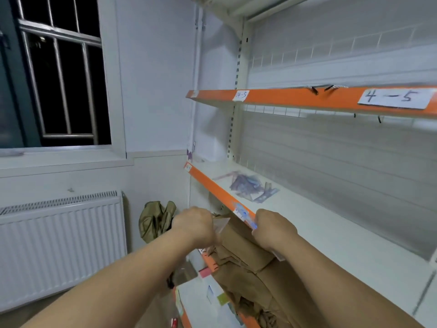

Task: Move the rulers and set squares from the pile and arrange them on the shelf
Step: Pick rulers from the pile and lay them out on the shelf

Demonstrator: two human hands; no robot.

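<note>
A loose pile of clear rulers and set squares with blue markings (250,188) lies on the white middle shelf (319,228), behind its orange front edge. My left hand (196,224) grips a clear set square (222,224) just below and left of that edge. My right hand (274,227) grips a clear ruler with blue markings (244,215), held along the orange edge, its lower end sticking out below my wrist. Both hands hover in front of the shelf, above brown paper on the level below.
Crumpled brown paper and cardboard (248,263) fill the lower shelf. An upper orange-edged shelf (295,98) carries paper labels. A white radiator (61,245) and a window stand to the left, and an olive bag (156,221) sits on the floor by the shelf's end.
</note>
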